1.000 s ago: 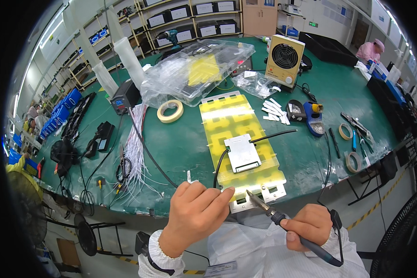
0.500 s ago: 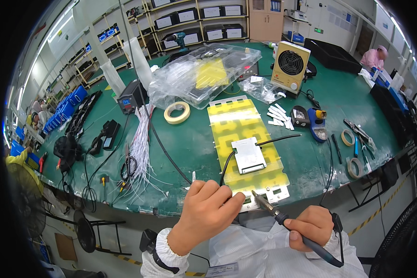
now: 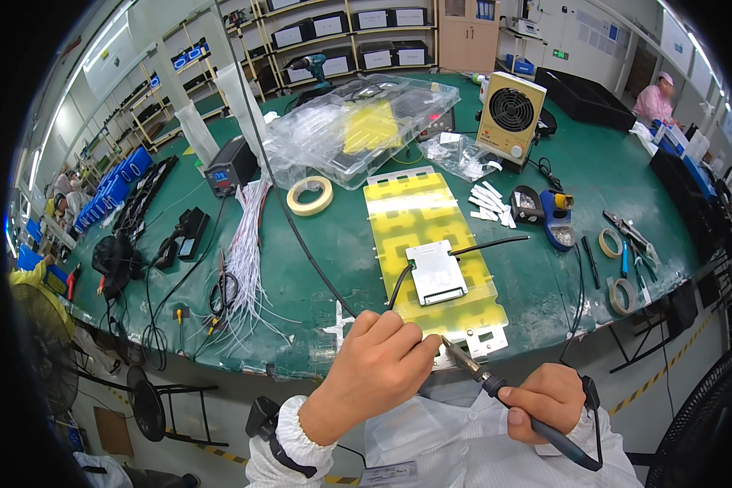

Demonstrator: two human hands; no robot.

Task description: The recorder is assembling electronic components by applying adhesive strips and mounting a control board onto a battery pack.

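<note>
My right hand (image 3: 545, 398) grips a soldering iron (image 3: 473, 368) by its dark handle. The iron's tip meets the near end of a yellow-covered flat panel (image 3: 419, 213) with bare metal tabs. My left hand (image 3: 376, 370) is closed beside the tip, its fingertips over the panel's near left corner. A black cable (image 3: 397, 285) from a white flat module (image 3: 439, 275) runs down into that closed hand; the fingers hide its end. The module lies on the panel, and a second black cable (image 3: 492, 243) sticks out from its right.
A tape roll (image 3: 310, 197), scissors (image 3: 223, 293) and a bundle of white wires (image 3: 248, 252) lie left. The iron stand (image 3: 559, 220), a fan unit (image 3: 510, 118) and pliers (image 3: 630, 232) are right. A long black cable (image 3: 293, 224) crosses down toward my left hand. Another person (image 3: 655, 102) sits far right.
My left hand has shifted slightly up and right, closer over the panel's corner. The long black cable has swung right, and a white cross mark on the table shows more. The iron stays almost still.
</note>
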